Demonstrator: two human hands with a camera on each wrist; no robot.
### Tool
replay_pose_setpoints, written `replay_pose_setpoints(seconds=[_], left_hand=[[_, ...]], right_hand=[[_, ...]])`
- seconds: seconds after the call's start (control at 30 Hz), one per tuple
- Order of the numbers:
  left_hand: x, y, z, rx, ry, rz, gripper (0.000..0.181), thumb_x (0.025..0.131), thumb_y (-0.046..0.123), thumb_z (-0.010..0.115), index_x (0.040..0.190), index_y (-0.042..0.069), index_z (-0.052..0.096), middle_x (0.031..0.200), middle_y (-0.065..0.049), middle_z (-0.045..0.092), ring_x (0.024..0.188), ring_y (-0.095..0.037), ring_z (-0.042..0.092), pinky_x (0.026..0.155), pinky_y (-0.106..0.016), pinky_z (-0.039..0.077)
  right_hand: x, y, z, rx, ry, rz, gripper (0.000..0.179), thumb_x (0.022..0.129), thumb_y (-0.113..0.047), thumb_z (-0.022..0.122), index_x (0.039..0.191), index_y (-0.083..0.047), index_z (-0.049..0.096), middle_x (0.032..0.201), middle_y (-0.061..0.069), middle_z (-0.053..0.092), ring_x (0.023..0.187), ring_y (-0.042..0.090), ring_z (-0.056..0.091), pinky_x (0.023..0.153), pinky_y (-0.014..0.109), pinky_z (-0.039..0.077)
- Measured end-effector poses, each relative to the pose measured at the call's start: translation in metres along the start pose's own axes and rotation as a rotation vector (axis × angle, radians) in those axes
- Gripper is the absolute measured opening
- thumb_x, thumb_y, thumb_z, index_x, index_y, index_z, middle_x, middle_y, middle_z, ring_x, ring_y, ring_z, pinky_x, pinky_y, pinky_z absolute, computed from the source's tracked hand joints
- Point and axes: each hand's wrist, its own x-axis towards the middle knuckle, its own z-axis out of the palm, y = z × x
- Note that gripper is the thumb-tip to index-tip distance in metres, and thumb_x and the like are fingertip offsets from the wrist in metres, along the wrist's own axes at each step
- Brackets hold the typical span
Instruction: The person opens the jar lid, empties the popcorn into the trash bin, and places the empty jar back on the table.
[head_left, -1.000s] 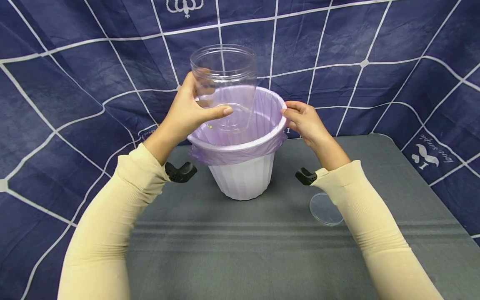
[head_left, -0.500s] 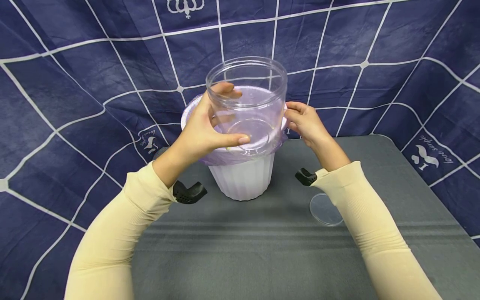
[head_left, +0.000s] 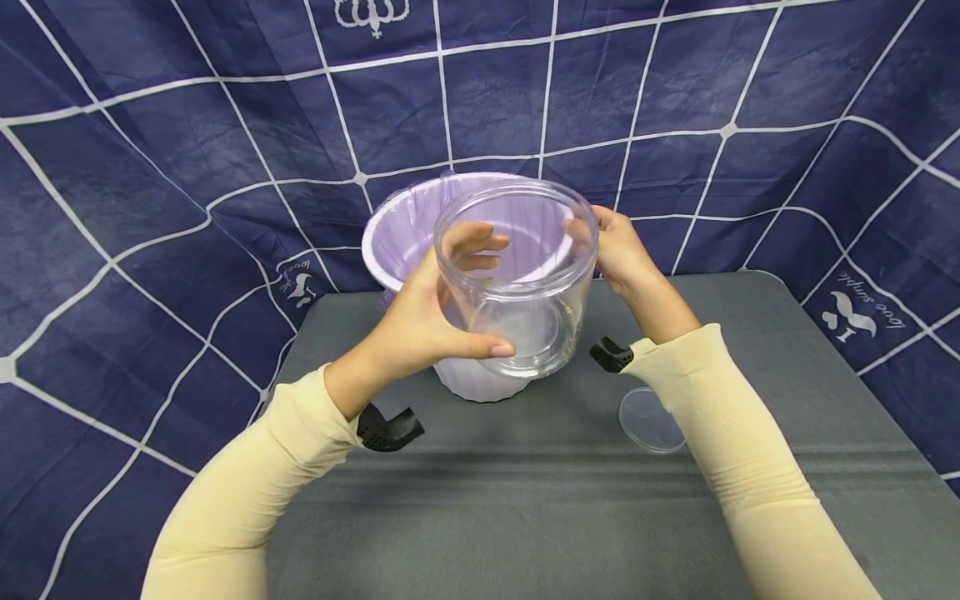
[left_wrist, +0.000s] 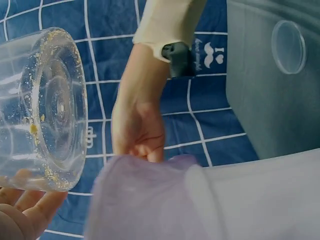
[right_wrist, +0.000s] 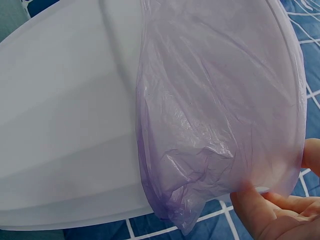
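My left hand (head_left: 420, 321) grips a clear plastic jar (head_left: 558, 312) by its side, thumb in front and fingers behind. The jar is lidless, its mouth tipped up and toward the camera. Yellowish crumbs cling round the jar's base (left_wrist: 60, 105) in the left wrist view. Behind it stands a white bin (head_left: 476, 382) lined with a thin purple bag (head_left: 397, 233), partly covered by the jar. At the bin's right rim my right hand (head_left: 624, 250) pinches the edge over the bag (right_wrist: 200, 115), thumb and fingers on opposite sides.
A clear round lid (head_left: 651, 421) lies on the grey tabletop (head_left: 487, 500), beside the right forearm. Dark blue cloth (head_left: 675, 75) with white grid lines hangs behind and at both sides. Each wrist wears a black camera mount (head_left: 390, 429).
My left hand has brought the jar from above the bin's opening down, rightward and nearer to the camera, in front of the rim. The right hand has stayed on the bin's edge.
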Motion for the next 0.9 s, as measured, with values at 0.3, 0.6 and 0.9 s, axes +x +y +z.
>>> replay_pose_setpoints(seconds=[0.3, 0.6, 0.9], left_hand=[[-0.018, -0.024, 0.014, -0.08, -0.019, -0.016, 0.099, 0.058, 0.04, 0.082, 0.129, -0.004, 0.029, 0.127, -0.018, 0.041, 0.115, -0.034, 0.041, 0.096, -0.044, 0.033], [-0.035, -0.039, 0.029, -0.116, -0.074, -0.068, 0.103, 0.058, 0.043, 0.08, 0.131, -0.006, 0.025, 0.128, -0.027, 0.036, 0.117, -0.04, 0.037, 0.095, -0.05, 0.033], [-0.05, -0.059, 0.035, -0.102, -0.077, -0.118, 0.097, 0.052, -0.002, 0.084, 0.131, -0.003, 0.027, 0.131, -0.017, 0.037, 0.119, -0.024, 0.04, 0.095, -0.048, 0.033]], right_hand=[[0.0, 0.0, 0.0, -0.034, -0.016, 0.004, 0.04, 0.087, -0.003, 0.052, 0.122, 0.014, 0.043, 0.1, 0.016, 0.055, 0.077, 0.012, 0.057, 0.062, 0.018, 0.047], [0.001, -0.002, 0.0, -0.031, -0.041, 0.032, 0.043, 0.087, -0.005, 0.052, 0.125, 0.011, 0.04, 0.108, 0.015, 0.05, 0.094, 0.022, 0.054, 0.07, 0.019, 0.048], [0.0, -0.002, 0.001, -0.01, -0.034, 0.036, 0.043, 0.086, -0.004, 0.053, 0.124, 0.012, 0.041, 0.107, 0.016, 0.051, 0.093, 0.022, 0.055, 0.07, 0.019, 0.049]])
